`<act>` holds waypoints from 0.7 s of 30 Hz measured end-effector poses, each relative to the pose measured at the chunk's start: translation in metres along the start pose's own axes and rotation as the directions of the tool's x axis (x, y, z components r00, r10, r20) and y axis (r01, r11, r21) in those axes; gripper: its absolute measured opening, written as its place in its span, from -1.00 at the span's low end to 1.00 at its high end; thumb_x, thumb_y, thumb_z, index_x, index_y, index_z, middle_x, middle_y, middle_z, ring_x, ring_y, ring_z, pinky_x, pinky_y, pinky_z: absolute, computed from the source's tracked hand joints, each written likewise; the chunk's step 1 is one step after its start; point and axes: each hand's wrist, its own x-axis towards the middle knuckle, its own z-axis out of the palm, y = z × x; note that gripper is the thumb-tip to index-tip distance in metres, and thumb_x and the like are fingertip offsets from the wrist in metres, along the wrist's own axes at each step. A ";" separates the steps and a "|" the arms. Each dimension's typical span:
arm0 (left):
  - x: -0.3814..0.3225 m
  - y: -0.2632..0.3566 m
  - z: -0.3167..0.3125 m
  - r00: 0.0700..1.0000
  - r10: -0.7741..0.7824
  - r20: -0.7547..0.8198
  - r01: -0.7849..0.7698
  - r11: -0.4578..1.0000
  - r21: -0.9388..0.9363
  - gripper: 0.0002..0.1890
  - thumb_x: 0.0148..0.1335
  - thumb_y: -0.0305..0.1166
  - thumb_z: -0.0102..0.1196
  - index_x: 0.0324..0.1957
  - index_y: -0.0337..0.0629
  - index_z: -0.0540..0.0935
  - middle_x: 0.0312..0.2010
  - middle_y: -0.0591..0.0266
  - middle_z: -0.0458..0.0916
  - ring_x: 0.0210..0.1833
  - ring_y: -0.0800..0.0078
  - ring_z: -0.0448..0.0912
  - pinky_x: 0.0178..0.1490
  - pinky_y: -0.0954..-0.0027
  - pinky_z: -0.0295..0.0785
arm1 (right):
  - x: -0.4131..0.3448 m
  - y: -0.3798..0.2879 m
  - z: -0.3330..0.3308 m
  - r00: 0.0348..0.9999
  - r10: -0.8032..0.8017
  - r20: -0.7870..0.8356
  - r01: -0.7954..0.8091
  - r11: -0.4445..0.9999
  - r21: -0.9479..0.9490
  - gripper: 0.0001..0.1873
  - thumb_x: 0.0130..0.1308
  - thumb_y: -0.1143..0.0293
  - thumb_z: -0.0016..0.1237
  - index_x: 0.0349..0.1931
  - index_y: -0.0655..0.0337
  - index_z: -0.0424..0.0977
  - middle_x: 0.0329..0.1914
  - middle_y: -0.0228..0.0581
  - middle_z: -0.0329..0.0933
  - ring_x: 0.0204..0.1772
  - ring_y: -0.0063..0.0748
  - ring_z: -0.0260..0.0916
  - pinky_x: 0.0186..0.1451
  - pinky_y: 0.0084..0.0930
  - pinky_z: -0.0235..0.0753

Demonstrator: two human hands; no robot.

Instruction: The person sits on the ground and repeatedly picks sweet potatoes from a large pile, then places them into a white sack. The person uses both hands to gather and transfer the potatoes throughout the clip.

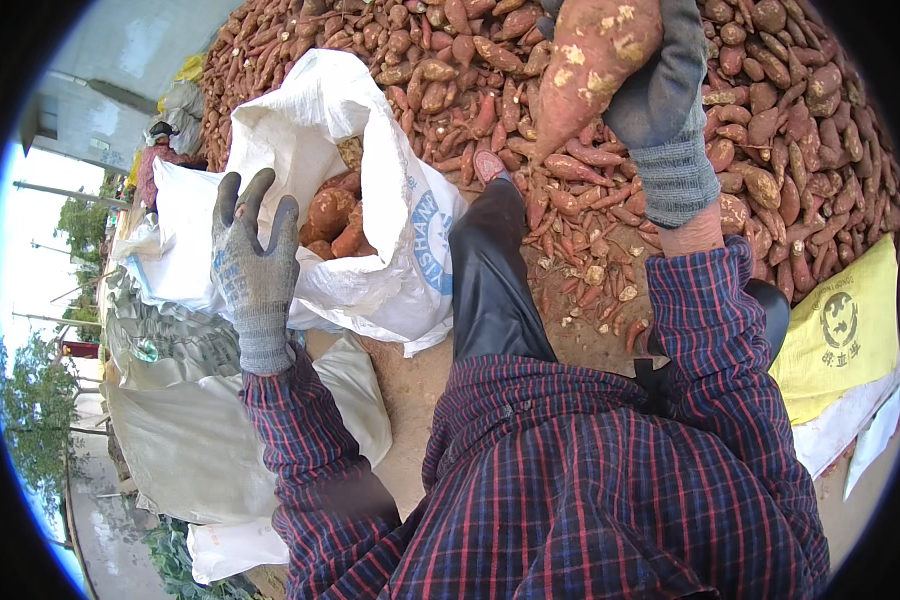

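My right hand [656, 94], in a grey knitted glove with a dark palm, grips a large sweet potato [596, 56] with pale scraped patches. It is raised over the heap of sweet potatoes [765, 112], and the fingers are partly hidden by the tuber and the picture's top edge. My left hand [259, 240], in a matching glove, holds nothing; its fingers are spread in front of the left side of a white woven sack [401, 277]. The sack's mouth gapes, and several sweet potatoes [334, 214] show inside it.
Small roots and broken pieces [592, 274] litter the ground by my shoe [489, 166]. A yellow printed sack [840, 337] lies at the right. Filled pale sacks [195, 442] stand at the left, beyond a second white sack [184, 240]. Another person [157, 161] is farther back.
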 end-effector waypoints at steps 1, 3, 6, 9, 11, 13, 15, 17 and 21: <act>-0.016 0.002 -0.005 0.992 0.018 -0.124 -0.053 0.957 -0.285 -0.62 0.30 -0.30 0.18 0.15 -0.09 0.62 0.24 -0.08 0.46 0.26 0.04 0.49 0.31 0.11 0.38 | 0.016 0.018 0.023 0.990 -0.132 0.043 0.132 0.991 0.020 -0.55 0.53 0.22 -0.15 0.32 0.20 0.32 0.24 -0.36 0.43 0.23 -0.38 0.41 0.33 -0.32 0.41; -0.051 0.016 -0.014 0.947 0.126 -0.296 -0.235 0.900 -0.367 -0.66 0.40 -0.35 0.04 0.11 -0.34 0.59 0.19 -0.06 0.51 0.23 0.20 0.50 0.23 0.19 0.42 | 0.026 0.062 0.067 0.997 0.067 0.029 -0.065 0.997 -0.046 -0.55 0.51 0.19 -0.12 0.30 0.19 0.32 0.22 -0.36 0.44 0.21 -0.38 0.42 0.29 -0.33 0.43; -0.093 0.047 -0.025 0.909 0.323 -0.264 -0.411 0.801 -0.436 -0.69 0.29 -0.49 0.03 0.04 -0.36 0.63 0.08 -0.07 0.60 0.14 0.13 0.57 0.21 0.15 0.44 | 0.022 0.122 0.109 0.941 0.339 -0.018 -0.338 0.935 -0.110 -0.53 0.48 0.14 -0.08 0.27 0.18 0.33 0.18 -0.35 0.46 0.17 -0.37 0.45 0.24 -0.34 0.47; -0.114 0.071 -0.005 0.879 0.474 0.058 -0.313 0.663 -0.680 -0.64 0.13 -0.53 0.10 0.01 -0.30 0.66 0.01 -0.05 0.65 0.02 0.11 0.65 0.14 0.17 0.48 | 0.001 0.132 0.085 0.906 0.409 -0.112 -0.419 0.903 -0.095 -0.49 0.45 0.07 -0.04 0.25 0.19 0.32 0.15 -0.27 0.47 0.14 -0.33 0.47 0.12 -0.47 0.51; -0.121 0.074 0.021 0.866 0.484 0.126 -0.265 0.657 -0.705 -0.64 0.12 -0.54 0.11 0.01 -0.26 0.67 0.01 -0.03 0.65 0.02 0.12 0.65 0.12 0.19 0.49 | -0.009 0.103 0.033 0.870 0.376 -0.319 -0.470 0.827 -0.308 -0.47 0.48 0.04 -0.08 0.27 0.22 0.30 0.16 -0.20 0.46 0.18 -0.27 0.46 0.20 -0.40 0.50; -0.129 0.084 0.061 0.855 0.484 0.188 -0.191 0.630 -0.753 -0.64 0.14 -0.52 0.13 0.03 -0.21 0.67 0.01 0.02 0.65 0.01 0.14 0.65 0.10 0.23 0.50 | -0.044 0.071 -0.034 0.959 0.244 -0.143 -0.281 0.767 -0.577 -0.36 0.47 -0.09 -0.13 0.33 0.23 0.27 0.17 -0.04 0.51 0.12 -0.17 0.56 0.21 -0.32 0.61; -0.134 0.084 0.100 0.852 0.446 0.274 -0.090 0.640 -0.763 -0.64 0.21 -0.51 0.13 0.07 -0.27 0.64 0.06 0.01 0.63 0.14 0.13 0.58 0.20 0.25 0.43 | -0.107 0.024 -0.099 0.881 0.309 -0.359 -0.472 0.637 -0.609 -0.39 0.47 -0.02 -0.08 0.33 0.22 0.27 0.17 -0.04 0.52 0.13 -0.17 0.56 0.21 -0.34 0.60; -0.129 0.088 0.145 0.853 0.418 0.312 -0.018 0.622 -0.783 -0.68 0.32 -0.52 0.04 0.09 -0.29 0.63 0.08 0.03 0.62 0.19 0.17 0.55 0.28 0.27 0.36 | -0.182 -0.007 -0.155 0.595 0.276 -0.755 -0.740 0.555 -0.380 -0.45 0.46 0.06 -0.04 0.28 0.22 0.31 0.13 -0.07 0.54 0.08 -0.18 0.58 0.11 -0.33 0.64; -0.113 0.085 0.201 0.827 0.359 0.432 0.016 0.754 -0.657 -0.72 0.29 -0.47 0.14 0.02 -0.26 0.66 0.00 0.03 0.66 0.11 0.12 0.61 0.21 0.24 0.45 | -0.321 -0.031 -0.217 -0.057 0.156 -0.986 -0.961 0.258 0.096 -0.44 0.38 0.07 0.05 0.26 0.21 0.33 0.16 -0.07 0.52 0.11 -0.11 0.55 0.08 -0.30 0.59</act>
